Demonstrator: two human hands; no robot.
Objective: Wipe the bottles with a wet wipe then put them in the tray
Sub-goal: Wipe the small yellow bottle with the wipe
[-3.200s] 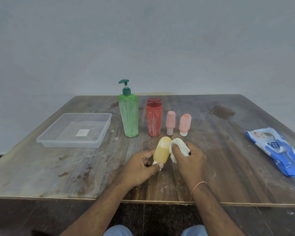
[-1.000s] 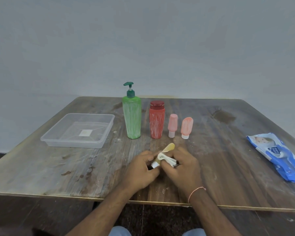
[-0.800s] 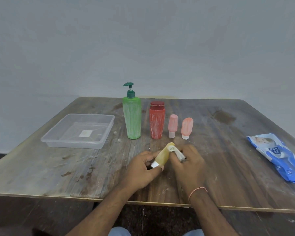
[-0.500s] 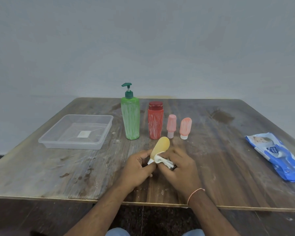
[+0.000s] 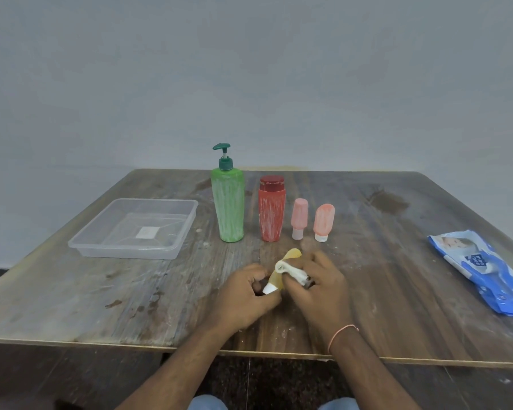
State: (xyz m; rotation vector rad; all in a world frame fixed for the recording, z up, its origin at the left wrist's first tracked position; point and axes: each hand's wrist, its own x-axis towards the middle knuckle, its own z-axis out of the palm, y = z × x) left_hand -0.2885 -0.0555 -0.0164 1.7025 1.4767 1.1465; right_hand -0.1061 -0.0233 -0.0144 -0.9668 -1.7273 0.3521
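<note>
Fingers of right hand curl round white wet wipe, pressed onto yellow bottle's mid-body; half a second ago the wipe sat lower, near the cap. Left hand fingertips pinch the white cap end. Bottle sits between both sets of fingers, above table; long axis tilted, rounded end up and away, cap down toward the person. Beyond fingers: green pump bottle, red bottle, two pink bottles. Tray far left of them.
</note>
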